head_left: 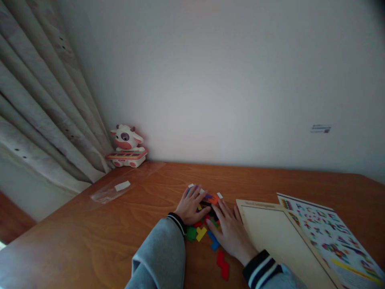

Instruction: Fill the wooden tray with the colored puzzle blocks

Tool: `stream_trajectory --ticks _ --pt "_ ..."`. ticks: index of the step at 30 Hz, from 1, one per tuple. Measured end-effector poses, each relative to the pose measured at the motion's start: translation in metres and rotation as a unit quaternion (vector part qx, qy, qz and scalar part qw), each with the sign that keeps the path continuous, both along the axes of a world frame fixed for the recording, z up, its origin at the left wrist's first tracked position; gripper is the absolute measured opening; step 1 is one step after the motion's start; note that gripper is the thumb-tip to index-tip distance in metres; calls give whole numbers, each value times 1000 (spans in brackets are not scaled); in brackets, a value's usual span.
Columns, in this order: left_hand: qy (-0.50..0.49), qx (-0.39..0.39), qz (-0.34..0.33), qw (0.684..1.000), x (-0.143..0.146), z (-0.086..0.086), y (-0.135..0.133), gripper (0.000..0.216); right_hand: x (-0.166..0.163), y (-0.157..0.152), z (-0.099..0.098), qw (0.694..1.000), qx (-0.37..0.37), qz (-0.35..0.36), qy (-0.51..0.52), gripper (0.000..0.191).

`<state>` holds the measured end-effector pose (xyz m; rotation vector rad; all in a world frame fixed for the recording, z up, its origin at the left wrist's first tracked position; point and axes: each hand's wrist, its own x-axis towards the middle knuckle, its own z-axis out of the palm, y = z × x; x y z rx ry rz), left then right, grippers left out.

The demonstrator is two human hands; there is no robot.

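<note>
My left hand [191,205] lies palm down, fingers spread, over the far left part of a pile of coloured puzzle pieces. Opposite it, my right hand [231,229] rests with its fingers stretched out along the pile's right side. Between the hands show an orange piece [213,199] and black pieces, partly covered by fingers. Nearer to me lie a green piece [191,233], a yellow piece [201,233] and a blue piece [213,240]. A red zigzag piece [223,265] is apart from the pile, below my right hand. Other pieces are hidden under my palms.
A cream puzzle board [279,237] with a raised frame lies right of my right hand, partly over a printed pattern sheet [345,245]. Clear plastic wrapping [106,195] lies at the left. A cow-shaped toy piano [128,146] stands at the back left, by the curtain [45,92].
</note>
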<state>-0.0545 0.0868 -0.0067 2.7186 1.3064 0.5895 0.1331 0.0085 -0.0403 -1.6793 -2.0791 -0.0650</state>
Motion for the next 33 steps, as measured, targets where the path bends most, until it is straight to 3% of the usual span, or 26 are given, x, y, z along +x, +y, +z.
stream_trajectory --ticks 3,6,9,11,14,18,21,24,26,29,31,33 --pt "36 -8 -24 999 6 -4 0 61 4 1 2 999 -30 30 -8 54" --pt "36 5 26 999 6 -1 -9 53 9 2 8 998 -26 50 13 41" --pt "44 24 98 994 -2 4 -21 42 12 3 8 999 14 25 41 35" --pt "52 34 146 987 -11 5 -29 41 12 5 5 998 38 -4 55 38" --pt "60 37 163 984 -25 3 -34 35 12 6 1 998 30 -25 57 49" --pt "44 27 172 984 -37 3 -30 31 9 -2 10 994 -47 78 52 57" --pt "-8 4 125 992 -39 7 -29 35 6 -10 20 982 -78 146 94 59" --pt "-19 -12 20 1000 -40 9 -34 46 5 -9 20 979 -57 132 143 49" --pt "-2 -16 -15 1000 -41 8 -37 61 4 -2 14 982 -24 98 157 42" --pt "8 -27 -11 1000 -42 5 -40 78 3 13 6 991 11 21 131 47" --pt "6 -33 4 999 -42 3 -39 69 1 18 6 995 -11 -14 100 50" --pt "0 -33 21 999 -42 2 -37 55 0 19 9 996 -42 2 83 46"
